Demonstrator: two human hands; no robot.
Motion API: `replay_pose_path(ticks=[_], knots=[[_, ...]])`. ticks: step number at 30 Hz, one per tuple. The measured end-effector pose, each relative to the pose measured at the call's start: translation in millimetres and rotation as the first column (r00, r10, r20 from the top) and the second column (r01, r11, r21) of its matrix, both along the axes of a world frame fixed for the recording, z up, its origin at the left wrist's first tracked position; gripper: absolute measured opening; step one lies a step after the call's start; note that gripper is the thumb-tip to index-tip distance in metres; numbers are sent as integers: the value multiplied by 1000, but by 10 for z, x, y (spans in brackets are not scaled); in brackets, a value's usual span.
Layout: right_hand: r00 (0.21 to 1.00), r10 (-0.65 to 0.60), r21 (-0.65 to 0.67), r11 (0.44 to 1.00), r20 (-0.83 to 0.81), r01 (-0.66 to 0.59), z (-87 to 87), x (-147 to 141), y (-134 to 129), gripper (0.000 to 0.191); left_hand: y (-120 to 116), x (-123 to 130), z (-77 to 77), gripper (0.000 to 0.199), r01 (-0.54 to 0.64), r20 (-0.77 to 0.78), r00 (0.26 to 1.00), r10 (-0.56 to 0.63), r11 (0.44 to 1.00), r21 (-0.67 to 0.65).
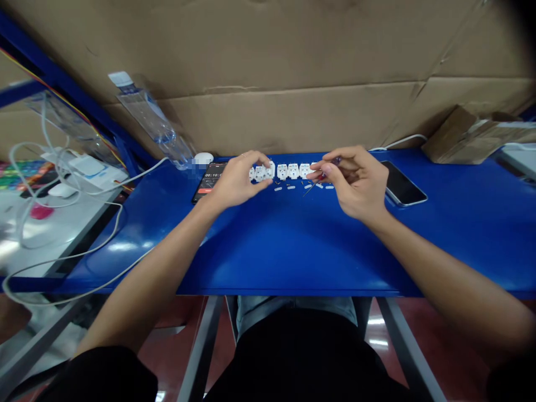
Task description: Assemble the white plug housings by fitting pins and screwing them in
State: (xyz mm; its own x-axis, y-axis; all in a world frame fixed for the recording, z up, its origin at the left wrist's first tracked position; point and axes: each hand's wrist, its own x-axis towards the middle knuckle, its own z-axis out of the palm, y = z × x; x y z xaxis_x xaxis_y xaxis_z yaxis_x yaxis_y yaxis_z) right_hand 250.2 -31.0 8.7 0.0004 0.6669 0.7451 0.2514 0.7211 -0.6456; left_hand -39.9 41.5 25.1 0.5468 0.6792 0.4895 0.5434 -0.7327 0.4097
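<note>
- Blue worktop (288,245): both forearms come in over near edge, angled inward twd far edge; L one from near L corner side, R one from near R.
- R hand (360,181): grasping a thin screwdriver (322,176), dark reddish handle betw. thumb + fingertips; other fingers curled, back of hand facing up/right. Shaft slants down-left, tip just above or on worktop, can't tell which.
- L hand (240,181): palm down, thumb + index in a C-shape, tips at one white unit. Can't tell if it's actually pinched or just touched.
- Small pale strips (291,187): approx 5, flat, loose line on near side of the white units; tiny brownish bits in betw., too small to ID.
- White units (293,171): side-by-side row near middle of far edge, small + blocky, notched outlines, dark spots/holes on faces. Gap by L fingertips splits row; R fingers hide its R end.
- Phone w/ timer (205,184): partly under L hand, twd far L corner, red button on lit screen.
- Dark-screen phone (405,184): just right of R hand, lying at a slant.
- Clear bottle (154,120): far L corner area, white cap.
- Cardboard box (454,137): far edge, R side.
- Cardboard wall (272,120): behind far edge.
</note>
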Motion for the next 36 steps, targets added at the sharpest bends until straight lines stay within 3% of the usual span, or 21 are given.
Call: replay_pose_path(ticks=[6,12,16,24,36], knots=[[996,62,-19,998,-69,-63,22,9,-1,22,372,16,-8,37,-62,-179,982,52,997,-53],[987,126,-47,990,-95,-131,62,-27,-47,19,431,40,-214,38,-115,-254,963,91,990,-81],[988,135,-60,989,-69,-139,66,-34,-66,18,447,15,-272,38,-110,-265,961,84,990,-83],[986,156,-64,985,-63,-160,78,-40,-78,14,483,104,-211,19,69,-248,967,-63,997,19],[986,161,-86,983,-38,-164,66,-15,-85,14,344,363,-70,19,35,-541,840,31,993,112]])
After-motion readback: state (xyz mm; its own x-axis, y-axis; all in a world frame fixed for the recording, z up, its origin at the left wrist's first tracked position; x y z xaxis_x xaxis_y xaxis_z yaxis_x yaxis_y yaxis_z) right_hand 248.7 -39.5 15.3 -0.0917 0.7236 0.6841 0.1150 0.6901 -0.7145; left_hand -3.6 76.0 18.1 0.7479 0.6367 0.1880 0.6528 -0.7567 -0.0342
